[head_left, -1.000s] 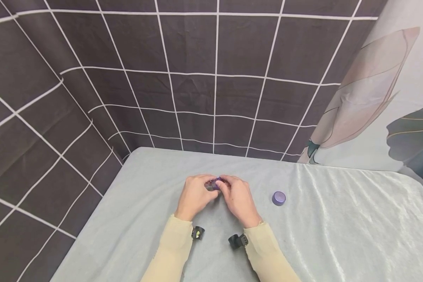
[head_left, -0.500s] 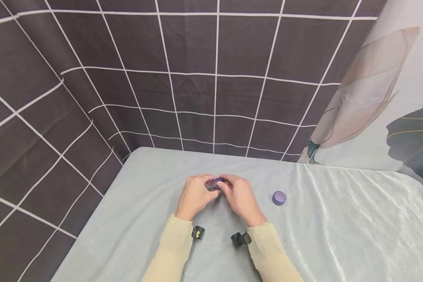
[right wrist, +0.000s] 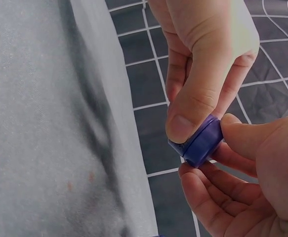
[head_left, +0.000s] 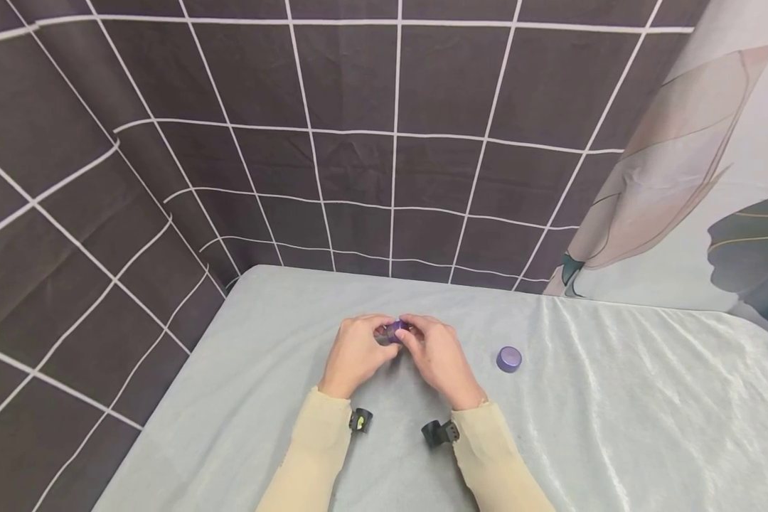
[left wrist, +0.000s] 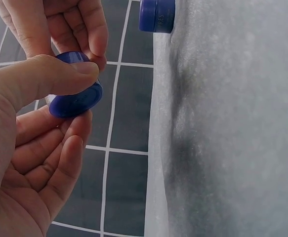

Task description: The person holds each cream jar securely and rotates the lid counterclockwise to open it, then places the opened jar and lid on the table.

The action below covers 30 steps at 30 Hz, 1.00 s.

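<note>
A small round purple jar (head_left: 395,330) is held between both hands over the grey cloth. My left hand (head_left: 353,353) pinches its left side between thumb and fingers. From the right, my right hand (head_left: 436,359) grips the other side, thumb in front and fingers behind. In the right wrist view a seam runs round the jar (right wrist: 203,144), near the fingertips of both hands. The left wrist view shows one flat blue-purple end of the jar (left wrist: 74,102) under the left thumb. Fingers hide much of the rest.
A second purple jar (head_left: 508,359), with lettering on its side in the left wrist view, stands on the cloth-covered table (head_left: 614,398) right of the hands. Behind rises a dark curtain (head_left: 358,171) with white grid lines. A leaf-patterned curtain (head_left: 653,206) hangs at the right.
My right wrist and forearm have swung slightly to the right while the fingers stay at the jar. The left hand keeps its hold, and the head view has shifted slightly.
</note>
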Each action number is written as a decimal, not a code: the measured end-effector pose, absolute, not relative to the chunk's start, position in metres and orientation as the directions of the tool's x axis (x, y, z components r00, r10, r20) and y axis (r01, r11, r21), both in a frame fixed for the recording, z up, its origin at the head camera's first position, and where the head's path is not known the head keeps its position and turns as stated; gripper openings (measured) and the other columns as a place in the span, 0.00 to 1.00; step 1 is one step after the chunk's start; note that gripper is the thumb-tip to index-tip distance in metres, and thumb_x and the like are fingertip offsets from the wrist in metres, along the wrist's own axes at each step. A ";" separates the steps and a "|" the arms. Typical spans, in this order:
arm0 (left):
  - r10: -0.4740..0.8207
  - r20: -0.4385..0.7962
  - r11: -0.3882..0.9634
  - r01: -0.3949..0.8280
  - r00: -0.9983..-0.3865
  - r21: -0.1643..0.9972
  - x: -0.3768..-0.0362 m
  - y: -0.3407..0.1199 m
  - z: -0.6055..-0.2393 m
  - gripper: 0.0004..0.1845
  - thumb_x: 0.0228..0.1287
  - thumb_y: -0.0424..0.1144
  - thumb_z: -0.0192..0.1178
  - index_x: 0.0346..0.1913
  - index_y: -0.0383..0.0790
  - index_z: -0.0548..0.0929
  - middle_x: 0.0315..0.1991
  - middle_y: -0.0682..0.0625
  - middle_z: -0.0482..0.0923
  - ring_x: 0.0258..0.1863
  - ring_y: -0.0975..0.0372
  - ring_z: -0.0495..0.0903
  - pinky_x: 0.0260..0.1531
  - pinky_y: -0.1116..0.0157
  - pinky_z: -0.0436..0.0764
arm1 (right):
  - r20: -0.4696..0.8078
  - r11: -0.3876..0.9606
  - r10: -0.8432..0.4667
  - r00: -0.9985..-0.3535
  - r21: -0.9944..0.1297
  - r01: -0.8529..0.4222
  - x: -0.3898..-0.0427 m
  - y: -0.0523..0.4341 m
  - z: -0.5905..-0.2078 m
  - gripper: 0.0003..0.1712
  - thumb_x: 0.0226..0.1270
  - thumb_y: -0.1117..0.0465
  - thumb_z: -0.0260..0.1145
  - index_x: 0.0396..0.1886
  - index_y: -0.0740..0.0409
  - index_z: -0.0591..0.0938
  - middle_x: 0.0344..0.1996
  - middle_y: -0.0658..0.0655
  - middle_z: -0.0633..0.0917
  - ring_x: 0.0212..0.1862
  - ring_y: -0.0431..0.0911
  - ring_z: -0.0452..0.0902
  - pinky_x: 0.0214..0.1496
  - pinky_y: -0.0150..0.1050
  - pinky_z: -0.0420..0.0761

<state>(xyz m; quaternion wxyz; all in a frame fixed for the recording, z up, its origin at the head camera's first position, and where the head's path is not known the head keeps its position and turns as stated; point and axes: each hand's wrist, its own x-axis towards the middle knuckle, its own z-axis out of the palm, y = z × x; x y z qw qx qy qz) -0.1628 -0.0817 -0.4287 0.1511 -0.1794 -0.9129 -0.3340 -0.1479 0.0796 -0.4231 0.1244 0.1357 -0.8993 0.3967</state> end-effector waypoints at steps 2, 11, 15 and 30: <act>0.230 0.397 0.715 0.431 -0.888 0.550 -0.163 -0.081 -0.429 0.18 0.46 0.38 0.76 0.43 0.41 0.90 0.40 0.51 0.89 0.40 0.60 0.86 0.44 0.63 0.83 | 0.334 0.648 -0.146 -0.931 -0.679 -0.345 -0.148 0.080 -0.423 0.17 0.68 0.60 0.69 0.53 0.63 0.86 0.42 0.59 0.88 0.42 0.48 0.84 0.49 0.47 0.82; 0.226 0.388 0.713 0.423 -0.894 0.559 -0.165 -0.080 -0.430 0.18 0.46 0.38 0.75 0.44 0.40 0.90 0.39 0.51 0.88 0.36 0.63 0.84 0.41 0.64 0.82 | 0.349 0.646 -0.158 -0.924 -0.671 -0.364 -0.149 0.081 -0.422 0.16 0.67 0.61 0.70 0.52 0.64 0.86 0.43 0.59 0.88 0.43 0.49 0.85 0.50 0.47 0.82; 0.223 0.395 0.709 0.427 -0.891 0.562 -0.165 -0.081 -0.430 0.17 0.46 0.38 0.75 0.43 0.40 0.90 0.37 0.52 0.88 0.33 0.65 0.83 0.39 0.65 0.82 | 0.344 0.648 -0.168 -0.924 -0.668 -0.366 -0.148 0.081 -0.421 0.16 0.67 0.62 0.70 0.53 0.63 0.85 0.44 0.60 0.88 0.43 0.49 0.85 0.50 0.47 0.82; 0.229 0.418 0.702 0.447 -0.879 0.555 -0.164 -0.083 -0.431 0.17 0.46 0.37 0.75 0.43 0.39 0.90 0.36 0.52 0.88 0.32 0.65 0.82 0.37 0.66 0.81 | 0.361 0.632 -0.192 -0.913 -0.666 -0.396 -0.147 0.080 -0.421 0.17 0.66 0.66 0.70 0.54 0.63 0.85 0.46 0.59 0.87 0.44 0.49 0.85 0.52 0.47 0.81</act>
